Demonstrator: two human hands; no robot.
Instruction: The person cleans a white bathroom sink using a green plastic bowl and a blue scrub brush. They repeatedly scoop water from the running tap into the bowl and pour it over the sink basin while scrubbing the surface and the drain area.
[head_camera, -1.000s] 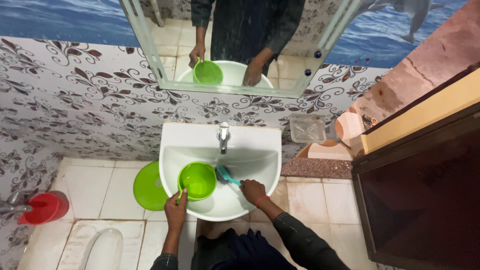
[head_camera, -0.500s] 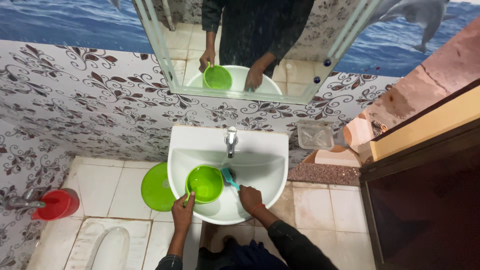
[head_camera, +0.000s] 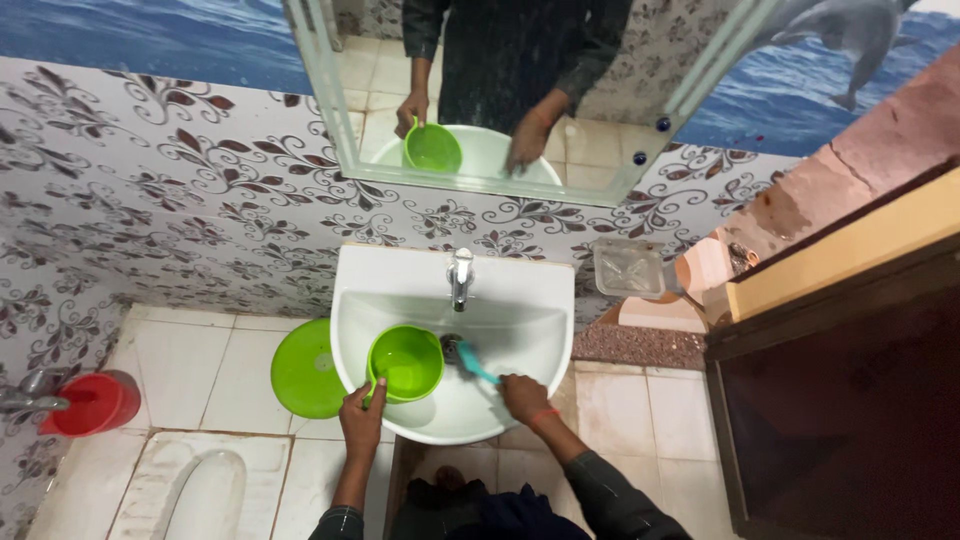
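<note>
Patterned wall tiles ran behind a white sink (head_camera: 500, 300), with a mirror (head_camera: 520, 100) above it and a chrome tap (head_camera: 461, 275) at the back rim. Down in the bowl, the left hand (head_camera: 362, 420) was clenched round the handle of a green mug (head_camera: 406, 362), which hung level over the left half of the basin, mouth up. The right hand (head_camera: 523, 395) was over at the front right rim, fingers closed on the handle of a teal brush (head_camera: 470, 362). That brush lay on a slant, its long axis running from the right hand up and leftward to the drain (head_camera: 450, 343), where the head sat right beside the mug's rim. So the brush head lay up and left of the right fingers, and the right hand was the nearer one to it; the mug was close enough that I couldn't tell if the two touched. Both forearms came up from the bottom of the head view, the right in a dark sleeve, wrist bent inward. On the floor sat a green lid (head_camera: 305, 368) left of the sink, a red mug (head_camera: 95, 402) far left, and a squat toilet (head_camera: 200, 490).
</note>
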